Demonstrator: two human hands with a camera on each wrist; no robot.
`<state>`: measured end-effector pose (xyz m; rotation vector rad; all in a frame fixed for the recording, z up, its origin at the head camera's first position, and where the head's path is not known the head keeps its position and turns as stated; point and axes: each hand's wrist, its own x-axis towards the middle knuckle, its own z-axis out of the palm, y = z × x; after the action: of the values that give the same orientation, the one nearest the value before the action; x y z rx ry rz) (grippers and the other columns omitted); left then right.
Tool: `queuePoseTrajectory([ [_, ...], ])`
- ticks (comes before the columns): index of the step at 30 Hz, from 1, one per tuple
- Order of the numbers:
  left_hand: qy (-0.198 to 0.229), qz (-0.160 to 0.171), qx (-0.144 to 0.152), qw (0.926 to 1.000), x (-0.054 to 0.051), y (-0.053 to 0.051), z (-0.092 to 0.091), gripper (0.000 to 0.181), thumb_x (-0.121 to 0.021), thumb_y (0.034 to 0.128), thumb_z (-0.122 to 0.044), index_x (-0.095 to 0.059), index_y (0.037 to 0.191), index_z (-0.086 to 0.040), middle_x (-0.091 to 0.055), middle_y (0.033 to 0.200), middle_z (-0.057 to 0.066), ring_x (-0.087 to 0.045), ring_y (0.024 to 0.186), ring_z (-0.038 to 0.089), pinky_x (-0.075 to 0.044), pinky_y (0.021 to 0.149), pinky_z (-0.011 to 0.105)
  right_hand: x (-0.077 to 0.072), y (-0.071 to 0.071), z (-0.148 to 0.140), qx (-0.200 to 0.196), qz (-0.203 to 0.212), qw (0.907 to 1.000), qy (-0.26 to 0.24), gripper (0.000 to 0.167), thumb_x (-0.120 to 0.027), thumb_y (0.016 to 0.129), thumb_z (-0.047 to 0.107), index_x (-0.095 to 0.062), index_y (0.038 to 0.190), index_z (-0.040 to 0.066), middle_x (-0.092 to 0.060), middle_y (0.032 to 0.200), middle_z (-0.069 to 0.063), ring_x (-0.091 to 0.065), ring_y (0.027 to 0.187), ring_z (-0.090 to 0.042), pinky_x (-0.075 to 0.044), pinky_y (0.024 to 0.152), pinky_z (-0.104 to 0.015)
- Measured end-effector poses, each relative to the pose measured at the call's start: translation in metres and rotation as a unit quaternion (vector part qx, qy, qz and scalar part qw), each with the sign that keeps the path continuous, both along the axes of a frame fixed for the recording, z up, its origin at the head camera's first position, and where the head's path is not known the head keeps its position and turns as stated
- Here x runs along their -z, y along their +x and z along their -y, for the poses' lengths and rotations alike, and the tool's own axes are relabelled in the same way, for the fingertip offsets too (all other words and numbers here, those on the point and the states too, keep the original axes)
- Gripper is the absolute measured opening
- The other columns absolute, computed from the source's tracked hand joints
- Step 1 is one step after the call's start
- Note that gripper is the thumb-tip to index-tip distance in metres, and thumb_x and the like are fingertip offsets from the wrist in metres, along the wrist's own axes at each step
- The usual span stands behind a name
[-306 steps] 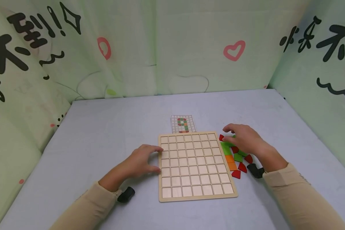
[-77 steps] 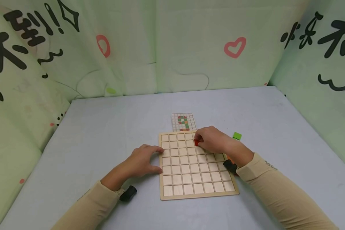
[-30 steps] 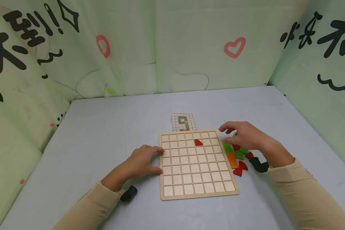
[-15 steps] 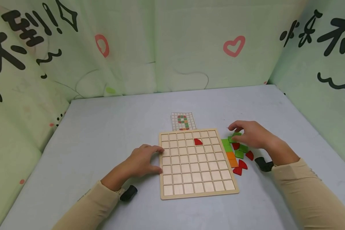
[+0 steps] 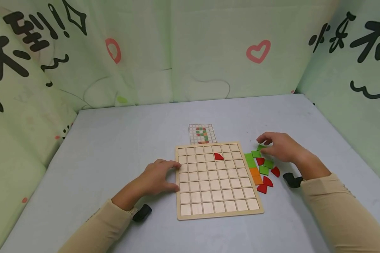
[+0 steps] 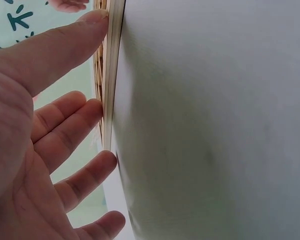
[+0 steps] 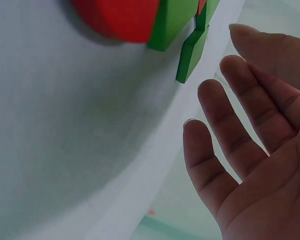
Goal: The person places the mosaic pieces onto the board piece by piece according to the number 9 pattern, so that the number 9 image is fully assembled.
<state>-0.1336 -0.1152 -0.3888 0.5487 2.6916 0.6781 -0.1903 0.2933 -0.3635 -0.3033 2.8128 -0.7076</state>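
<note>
A square wooden grid board (image 5: 206, 192) lies on the table, one red quarter-round tile (image 5: 219, 156) in a cell of its second row. My left hand (image 5: 156, 177) rests against the board's left edge with spread fingers; in the left wrist view the thumb (image 6: 65, 42) touches the board's rim (image 6: 111, 75). Over the far end of the loose tiles my right hand (image 5: 282, 147) hovers, fingers relaxed, nothing seen between them. Nearest to it is a green square tile (image 5: 261, 147), partly hidden by the fingers. The right wrist view has a green tile (image 7: 192, 55) apart from the fingertips.
Right of the board lie orange tiles (image 5: 255, 175), more green tiles (image 5: 264, 170) and red quarter-round tiles (image 5: 262, 189). Behind the board a small pattern card (image 5: 202, 133) shows a coloured figure on a grid. A printed curtain (image 5: 190, 52) stands behind the table.
The right hand earlier set a red quarter-round tile into the board, then went back to the loose tiles and drifted slightly right. The left hand stays at the board's edge.
</note>
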Motion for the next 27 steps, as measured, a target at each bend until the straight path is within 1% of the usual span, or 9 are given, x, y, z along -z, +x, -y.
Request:
queuePoseTrajectory([
  [5,-0.001,-0.002,0.002,1.0,0.0015,-0.0005,0.0,0.068,-0.088,0.0783,-0.03,-0.059,0.138,-0.015,-0.059,0.135,0.003,-0.046,0.131,0.028,-0.037,0.105,0.05,0.0015,-0.0028,-0.0012,0.002,0.004,1.0,0.001,0.036,-0.063,0.092,0.01,-0.06,0.125,-0.004,-0.062,0.118,-0.024,-0.053,0.11,-0.043,-0.048,0.091,-0.056],
  [11,0.001,-0.001,0.001,1.0,0.0021,-0.0005,-0.0002,0.068,-0.088,0.078,-0.029,-0.059,0.138,-0.014,-0.059,0.135,0.005,-0.046,0.131,0.029,-0.036,0.105,0.051,0.0071,-0.0044,-0.001,0.003,0.013,0.9998,0.012,0.034,-0.062,0.092,0.006,-0.061,0.124,-0.004,-0.062,0.119,-0.025,-0.054,0.108,-0.043,-0.049,0.09,-0.055],
  [17,-0.004,-0.002,0.002,1.0,0.0024,-0.0003,0.0,0.068,-0.087,0.0783,-0.03,-0.058,0.138,-0.014,-0.059,0.135,0.005,-0.045,0.132,0.028,-0.036,0.106,0.051,0.0074,-0.0045,0.0007,0.007,0.021,0.9996,0.018,0.033,-0.06,0.091,0.004,-0.062,0.123,-0.005,-0.062,0.12,-0.026,-0.056,0.106,-0.043,-0.051,0.088,-0.053],
  [22,-0.003,-0.004,0.004,1.0,0.0024,-0.0001,0.0004,0.068,-0.087,0.0784,-0.029,-0.058,0.138,-0.014,-0.059,0.135,0.004,-0.045,0.132,0.028,-0.035,0.106,0.051,0.0079,-0.005,0.0004,0.013,0.017,0.9995,0.022,0.031,-0.059,0.091,0.002,-0.062,0.121,-0.006,-0.063,0.116,-0.026,-0.057,0.101,-0.041,-0.052,0.085,-0.051],
  [27,-0.001,-0.004,0.003,1.0,0.0028,-0.0001,0.0007,0.067,-0.087,0.0786,-0.029,-0.059,0.138,-0.015,-0.059,0.135,0.004,-0.045,0.132,0.028,-0.035,0.106,0.051,0.0089,-0.0056,-0.0004,0.018,0.012,0.9995,0.025,0.031,-0.057,0.091,0.002,-0.061,0.121,-0.006,-0.062,0.116,-0.027,-0.056,0.099,-0.041,-0.051,0.085,-0.052],
])
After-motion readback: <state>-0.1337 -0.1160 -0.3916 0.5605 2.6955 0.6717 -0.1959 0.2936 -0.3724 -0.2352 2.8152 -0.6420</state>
